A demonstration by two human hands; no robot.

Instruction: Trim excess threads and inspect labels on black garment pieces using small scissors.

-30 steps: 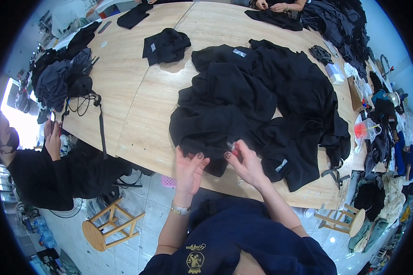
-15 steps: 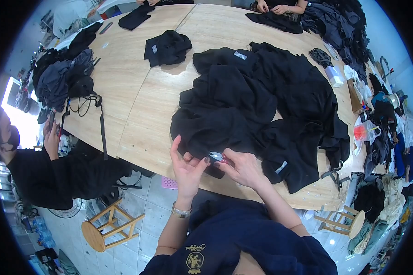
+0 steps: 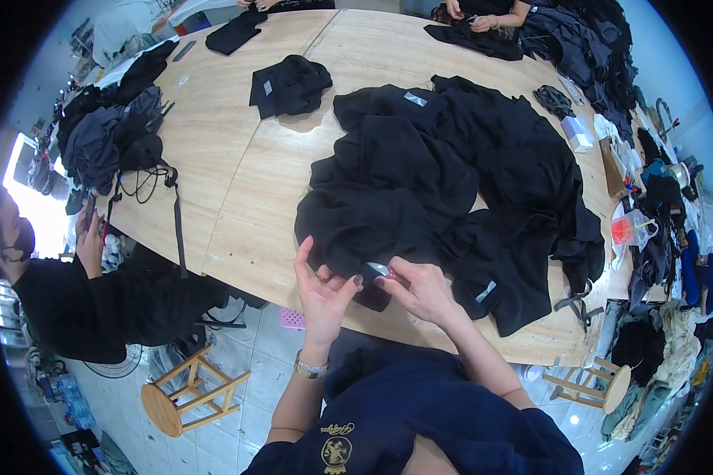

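A black garment (image 3: 364, 210) lies bunched on the table in front of me. My left hand (image 3: 322, 299) pinches its near edge between thumb and fingers, the index finger raised. Closed around small thread snips (image 3: 379, 269) with a reddish handle is my right hand (image 3: 424, 291). The silvery blades point left toward the pinched cloth, and they appear nearly together. Whether a thread lies at their tip is too small to tell. Another black piece with a pale label (image 3: 486, 291) rests just right of my right hand.
More black cloth (image 3: 523, 150) spreads to the right on the wooden table (image 3: 230, 158). A folded black piece (image 3: 291, 85) lies farther off. Dark clothes and straps (image 3: 119, 134) pile up at left, near a seated person (image 3: 79, 293). Wooden stools (image 3: 162, 409) stand below on both sides.
The snips have shifted slightly right, and their blades look closer together. My left hand keeps its pinch. At the far side, another person's hands have moved a little.
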